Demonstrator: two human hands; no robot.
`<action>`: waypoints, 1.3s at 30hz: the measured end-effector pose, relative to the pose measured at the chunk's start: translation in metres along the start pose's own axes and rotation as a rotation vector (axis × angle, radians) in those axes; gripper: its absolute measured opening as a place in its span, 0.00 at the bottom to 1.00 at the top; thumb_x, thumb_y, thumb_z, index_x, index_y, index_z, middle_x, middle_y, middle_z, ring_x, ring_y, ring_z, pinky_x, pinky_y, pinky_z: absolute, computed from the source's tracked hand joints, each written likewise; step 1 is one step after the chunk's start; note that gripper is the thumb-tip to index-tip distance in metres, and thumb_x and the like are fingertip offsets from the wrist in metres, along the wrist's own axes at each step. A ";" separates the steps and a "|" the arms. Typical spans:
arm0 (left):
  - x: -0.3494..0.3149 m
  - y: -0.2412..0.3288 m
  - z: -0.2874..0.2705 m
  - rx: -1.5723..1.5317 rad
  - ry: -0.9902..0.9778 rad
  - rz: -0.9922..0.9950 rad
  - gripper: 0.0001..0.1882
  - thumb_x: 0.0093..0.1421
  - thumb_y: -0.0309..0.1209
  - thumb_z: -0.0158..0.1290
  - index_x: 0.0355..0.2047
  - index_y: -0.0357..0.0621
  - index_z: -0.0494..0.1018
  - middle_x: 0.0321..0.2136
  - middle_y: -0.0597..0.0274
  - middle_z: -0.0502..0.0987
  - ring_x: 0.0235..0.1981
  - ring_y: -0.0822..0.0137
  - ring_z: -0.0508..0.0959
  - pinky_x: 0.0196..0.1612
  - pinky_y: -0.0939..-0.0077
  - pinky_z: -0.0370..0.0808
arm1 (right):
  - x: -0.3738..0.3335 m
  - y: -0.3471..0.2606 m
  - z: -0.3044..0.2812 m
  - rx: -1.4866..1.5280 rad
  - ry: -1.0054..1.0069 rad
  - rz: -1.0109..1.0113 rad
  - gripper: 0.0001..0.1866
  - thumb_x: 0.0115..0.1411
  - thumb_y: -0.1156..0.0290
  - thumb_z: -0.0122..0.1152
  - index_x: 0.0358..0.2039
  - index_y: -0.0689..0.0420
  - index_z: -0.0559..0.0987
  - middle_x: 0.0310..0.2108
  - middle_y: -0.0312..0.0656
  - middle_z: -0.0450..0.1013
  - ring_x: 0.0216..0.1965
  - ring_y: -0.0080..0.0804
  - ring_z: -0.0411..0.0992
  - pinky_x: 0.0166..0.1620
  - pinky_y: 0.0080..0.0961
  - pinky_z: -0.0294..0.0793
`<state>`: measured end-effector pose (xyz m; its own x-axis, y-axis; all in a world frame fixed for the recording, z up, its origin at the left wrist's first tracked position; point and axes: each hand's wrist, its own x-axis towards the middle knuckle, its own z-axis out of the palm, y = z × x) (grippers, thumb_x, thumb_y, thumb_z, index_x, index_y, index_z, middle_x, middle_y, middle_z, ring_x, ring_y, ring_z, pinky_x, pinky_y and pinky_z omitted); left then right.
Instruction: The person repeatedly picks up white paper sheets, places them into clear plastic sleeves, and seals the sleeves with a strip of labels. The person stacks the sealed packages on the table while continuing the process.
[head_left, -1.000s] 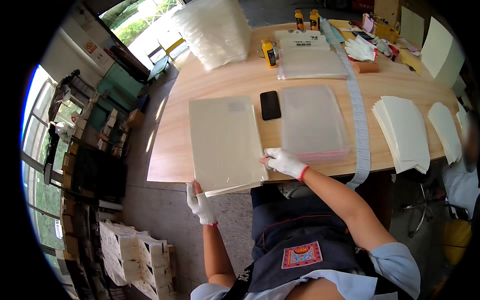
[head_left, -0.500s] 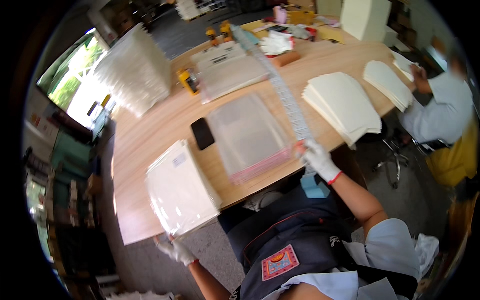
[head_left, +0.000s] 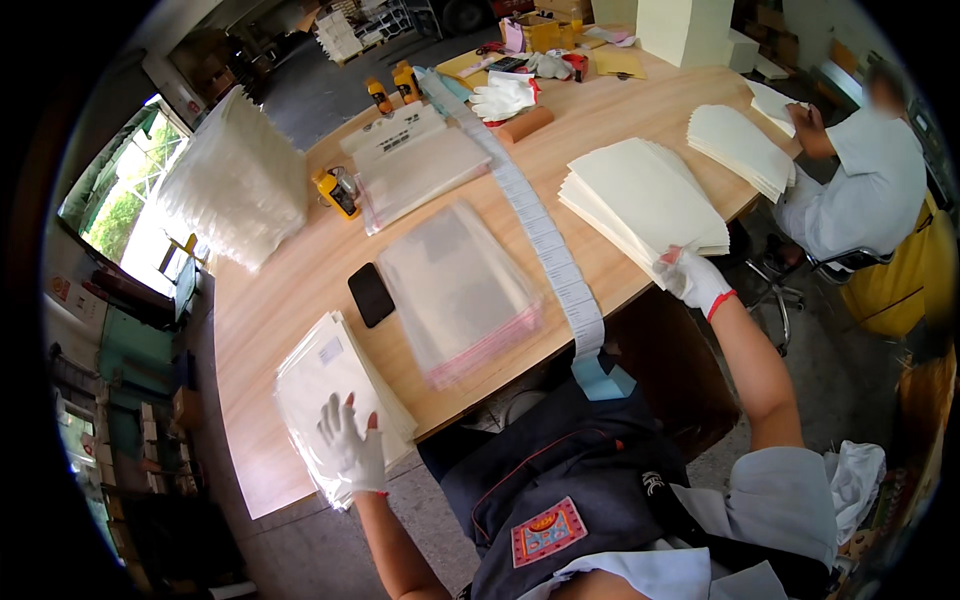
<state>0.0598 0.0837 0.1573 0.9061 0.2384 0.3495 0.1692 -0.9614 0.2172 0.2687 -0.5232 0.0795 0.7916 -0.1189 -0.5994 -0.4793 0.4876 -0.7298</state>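
Rightward went the right hand (head_left: pixel 692 280), from beside the label strip (head_left: pixel 545 240) to the near corner of the cream paper stack (head_left: pixel 650 195) at two o'clock; whether it pinched any sheet, I couldn't tell. Fingers spread and empty, the left hand (head_left: pixel 350 445) was over the glossy, plastic-covered papers (head_left: pixel 310 385) at eight o'clock. Thumbing the matte, stiff-looking edges apart probably suited a clean pickup.
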 end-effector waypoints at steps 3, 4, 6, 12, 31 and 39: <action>0.019 0.042 0.016 -0.152 0.002 0.196 0.23 0.50 0.31 0.61 0.49 0.46 0.73 0.58 0.52 0.68 0.60 0.49 0.65 0.63 0.54 0.60 | 0.023 -0.020 -0.012 0.070 0.086 -0.116 0.11 0.65 0.61 0.52 0.37 0.56 0.72 0.24 0.38 0.72 0.16 0.24 0.68 0.16 0.17 0.69; 0.024 0.057 0.029 -0.170 -0.020 0.283 0.24 0.51 0.33 0.60 0.50 0.47 0.73 0.58 0.53 0.68 0.60 0.50 0.64 0.63 0.53 0.59 | 0.034 -0.030 -0.022 0.112 0.108 -0.163 0.09 0.64 0.63 0.53 0.37 0.56 0.72 0.23 0.38 0.72 0.16 0.24 0.67 0.16 0.17 0.68; 0.030 0.082 0.065 -0.085 -0.103 0.447 0.25 0.52 0.38 0.59 0.51 0.49 0.72 0.58 0.54 0.68 0.60 0.50 0.64 0.63 0.52 0.58 | 0.053 -0.049 -0.044 0.188 0.138 -0.255 0.06 0.62 0.67 0.54 0.36 0.56 0.72 0.23 0.38 0.71 0.16 0.25 0.66 0.17 0.17 0.68; 0.054 0.121 0.119 0.049 -0.403 0.410 0.26 0.52 0.43 0.57 0.52 0.53 0.71 0.57 0.57 0.67 0.60 0.53 0.64 0.64 0.51 0.57 | 0.025 -0.062 -0.017 0.217 0.029 -0.356 0.04 0.60 0.76 0.54 0.36 0.56 0.73 0.22 0.40 0.70 0.19 0.26 0.67 0.19 0.19 0.68; 0.088 0.097 0.129 -0.130 -0.096 0.076 0.10 0.52 0.25 0.54 0.35 0.54 0.76 0.40 0.67 0.76 0.42 0.57 0.77 0.39 0.58 0.77 | -0.114 0.129 0.019 0.314 -0.568 0.184 0.20 0.59 0.78 0.53 0.53 0.62 0.71 0.44 0.44 0.76 0.37 0.30 0.79 0.33 0.20 0.80; 0.059 0.130 0.115 -0.593 0.075 0.065 0.17 0.50 0.17 0.51 0.39 0.50 0.75 0.39 0.64 0.78 0.32 0.59 0.80 0.33 0.70 0.77 | -0.158 0.148 0.074 0.163 -0.441 0.039 0.10 0.64 0.69 0.54 0.43 0.59 0.73 0.27 0.36 0.71 0.19 0.22 0.65 0.20 0.18 0.62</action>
<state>0.1794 -0.0428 0.1011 0.8740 0.2116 0.4375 -0.1502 -0.7385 0.6573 0.1006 -0.3684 0.0901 0.8763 0.2643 -0.4028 -0.4745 0.6176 -0.6272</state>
